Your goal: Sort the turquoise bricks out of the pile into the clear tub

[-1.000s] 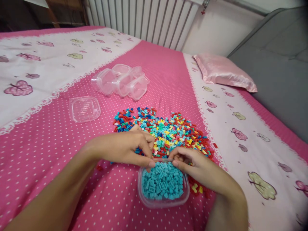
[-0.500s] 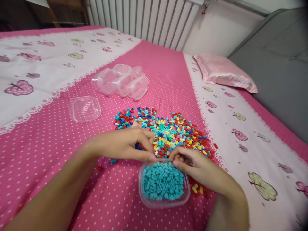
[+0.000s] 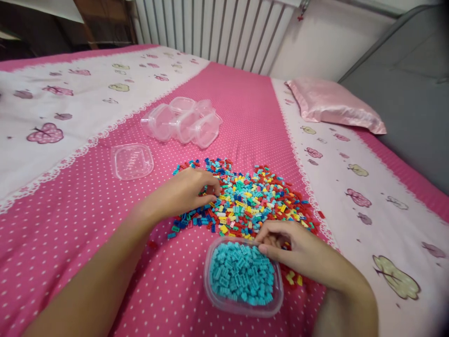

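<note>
A clear plastic container point(image 3: 207, 294) filled with turquoise toy bricks point(image 3: 242, 274) stands on the bed close to me. My right hand point(image 3: 280, 241) pinches its far rim near the right corner. Beyond the container lies a loose pile of small mixed-colour building bricks point(image 3: 259, 196), red, yellow, blue, green and turquoise. My left hand point(image 3: 196, 189) is at the left part of this pile, its thumb and fingers curled close together. Whatever may be between those fingertips is too small to make out. Part of the pile is hidden behind both hands.
Several clear empty containers point(image 3: 182, 122) are grouped further back on the pink dotted bedspread point(image 3: 238, 107). A clear lid point(image 3: 132, 161) lies left of the pile. At the back right is a pink pillow point(image 3: 333, 105) by the grey headboard point(image 3: 403, 89); a radiator point(image 3: 213, 32) stands behind the bed.
My left hand has let go of the container's far rim and moved up and left to the brick pile. The right hand stays on the rim. The view has shifted slightly.
</note>
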A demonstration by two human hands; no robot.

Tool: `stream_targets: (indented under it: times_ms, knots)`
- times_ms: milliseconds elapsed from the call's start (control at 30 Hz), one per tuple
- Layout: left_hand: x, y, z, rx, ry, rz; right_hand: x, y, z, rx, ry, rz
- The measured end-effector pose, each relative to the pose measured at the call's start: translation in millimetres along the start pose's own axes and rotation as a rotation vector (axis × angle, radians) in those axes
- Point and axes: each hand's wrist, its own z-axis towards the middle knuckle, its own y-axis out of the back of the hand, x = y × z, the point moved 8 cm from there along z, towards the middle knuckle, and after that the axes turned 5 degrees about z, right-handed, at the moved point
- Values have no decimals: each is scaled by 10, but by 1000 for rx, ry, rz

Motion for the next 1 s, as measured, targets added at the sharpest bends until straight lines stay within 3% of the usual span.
stream_targets:
  times_ms: [167, 333, 400, 600, 1000]
  knots:
    - [-210, -115, 41, 30, -121, -12, 40, -47, 16, 50, 49, -26]
    - [-351, -212, 124, -94, -157, 63, 104, -58, 28, 56, 82, -43]
    - [-392, -281, 151, -99, -161, 126, 113, -1, 30, 1, 78, -23]
    - [-434, -365, 167, -86, -159, 209, 187, 339, -19, -358, 183, -56]
    - [-496, -422, 172, -85, -239, 185, 156, 291, 10, -337, 163, -66]
